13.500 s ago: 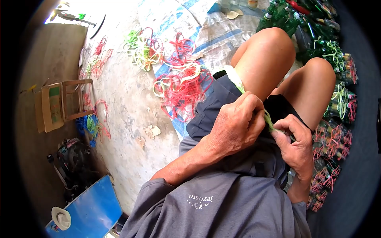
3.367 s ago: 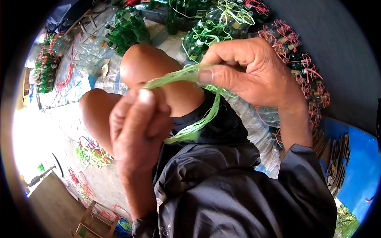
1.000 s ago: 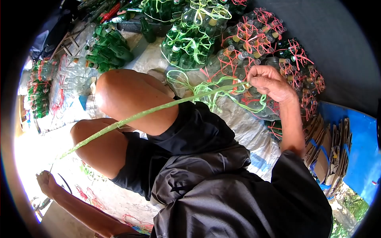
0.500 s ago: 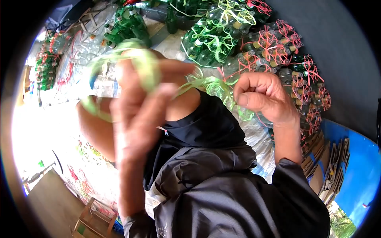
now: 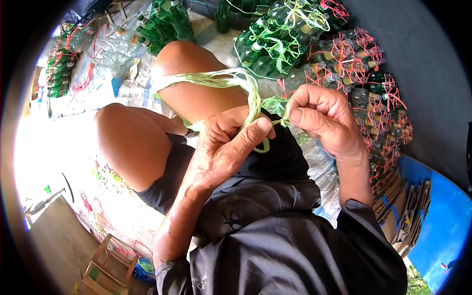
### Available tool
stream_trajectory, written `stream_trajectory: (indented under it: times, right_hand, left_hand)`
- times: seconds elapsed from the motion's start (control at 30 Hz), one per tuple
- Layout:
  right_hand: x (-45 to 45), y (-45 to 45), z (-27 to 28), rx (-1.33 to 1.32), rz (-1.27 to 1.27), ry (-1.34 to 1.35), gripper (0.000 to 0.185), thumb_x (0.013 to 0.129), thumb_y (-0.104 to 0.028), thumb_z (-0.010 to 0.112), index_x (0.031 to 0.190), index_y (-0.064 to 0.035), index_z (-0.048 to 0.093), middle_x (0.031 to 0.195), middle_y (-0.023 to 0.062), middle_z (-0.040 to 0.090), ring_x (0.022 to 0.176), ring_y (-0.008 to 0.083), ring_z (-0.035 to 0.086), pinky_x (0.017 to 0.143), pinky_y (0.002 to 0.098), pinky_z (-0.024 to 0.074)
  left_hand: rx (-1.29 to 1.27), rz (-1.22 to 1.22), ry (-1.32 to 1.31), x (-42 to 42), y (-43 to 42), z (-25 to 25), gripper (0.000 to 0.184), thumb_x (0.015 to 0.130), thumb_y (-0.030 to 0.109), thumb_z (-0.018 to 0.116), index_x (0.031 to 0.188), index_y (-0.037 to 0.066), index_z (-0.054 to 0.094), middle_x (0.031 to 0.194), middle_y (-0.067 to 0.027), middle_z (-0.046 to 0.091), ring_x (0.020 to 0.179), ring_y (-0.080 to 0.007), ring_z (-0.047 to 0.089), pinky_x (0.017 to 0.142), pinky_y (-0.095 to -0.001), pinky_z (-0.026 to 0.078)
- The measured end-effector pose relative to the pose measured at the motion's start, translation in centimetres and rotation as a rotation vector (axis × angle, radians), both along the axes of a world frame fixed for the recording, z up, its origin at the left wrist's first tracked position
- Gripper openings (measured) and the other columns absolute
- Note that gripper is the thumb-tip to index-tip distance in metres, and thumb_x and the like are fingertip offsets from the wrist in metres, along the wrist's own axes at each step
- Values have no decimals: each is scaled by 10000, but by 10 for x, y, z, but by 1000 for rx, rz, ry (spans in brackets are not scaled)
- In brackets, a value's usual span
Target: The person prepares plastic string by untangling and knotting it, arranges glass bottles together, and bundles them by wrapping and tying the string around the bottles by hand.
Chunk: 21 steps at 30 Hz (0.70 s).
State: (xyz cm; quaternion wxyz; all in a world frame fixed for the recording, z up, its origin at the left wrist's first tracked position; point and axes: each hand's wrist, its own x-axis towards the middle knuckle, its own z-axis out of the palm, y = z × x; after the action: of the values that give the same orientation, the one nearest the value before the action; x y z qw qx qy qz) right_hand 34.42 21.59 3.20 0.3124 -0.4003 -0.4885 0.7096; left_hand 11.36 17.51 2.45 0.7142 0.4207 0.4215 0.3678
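Observation:
A loose bundle of pale green plastic string stretches across my raised knee and loops around the thumb side of my left hand. The fingers of that hand are closed on the string. My right hand, a short way to the right, pinches a small knotted part of the same string between thumb and forefinger. A short strand runs taut between the two hands. Behind the right fingertips lies a looser tangle of green string, partly hidden by the hand.
Green bottles tied with green string stand ahead. Clear bottles tied with pink string line the right, near stacked cardboard and a blue panel. Loose green bottles stand at upper left; a small wooden stool is at lower left.
My left hand, blurred and higher before, has come down and right, close to my right hand. The string loops now hang stretched out over the knee. My right hand has barely moved.

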Motion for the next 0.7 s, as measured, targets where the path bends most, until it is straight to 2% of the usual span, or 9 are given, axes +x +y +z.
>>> stream_trajectory:
  times: [0.1, 0.13, 0.27, 0.37, 0.53, 0.7]
  right_hand:
    - [-3, -3, -3, 64, -28, -89, 110, 981, -103, 693, 928, -7, 684, 711, -83, 546, 630, 3, 438, 555, 206, 344]
    - [-4, -5, -3, 87, -33, -131, 110, 981, -100, 695, 922, -8, 684, 702, -84, 541, 624, 2, 436, 551, 207, 342]
    - [-2, -8, -7, 142, -22, -201, 127, 990, -101, 690, 899, -13, 680, 676, -84, 525, 612, 2, 429, 544, 209, 340]
    - [-3, -12, -7, 198, -16, -203, 138, 991, -104, 690, 887, -15, 677, 665, -83, 515, 609, 4, 425, 540, 212, 338]
    - [-7, -14, -9, 216, 19, -190, 158, 999, -123, 691, 881, -20, 671, 678, -83, 514, 624, 4, 430, 549, 214, 342]
    - [-2, -12, -15, 131, 87, -131, 187, 1005, -138, 691, 860, -29, 646, 694, -80, 515, 640, 10, 428, 563, 215, 349]
  left_hand:
    - [20, -3, 107, -2, 0, 1, 255, 1061, 230, 631, 936, 20, 704, 802, 46, 625, 765, -41, 504, 689, -225, 412]
    - [-54, 51, 83, -1, -2, 2, 258, 1048, 214, 646, 891, 18, 705, 787, 42, 624, 750, -42, 502, 676, -227, 409]
    - [-59, 89, 96, -3, -6, 0, 278, 1033, 208, 667, 832, 21, 712, 728, 44, 609, 698, -47, 494, 637, -237, 405]
    - [-11, 125, 133, -3, -14, -3, 273, 999, 254, 685, 837, 36, 720, 639, 68, 532, 572, -28, 396, 540, -219, 289]
    - [-22, 126, 158, -11, -21, -6, 273, 997, 258, 681, 833, 43, 720, 635, 71, 516, 572, -22, 382, 540, -218, 270]
    - [-128, 182, 67, -9, -22, -1, 288, 1009, 271, 672, 834, 43, 692, 624, 79, 478, 549, -20, 333, 517, -225, 234]
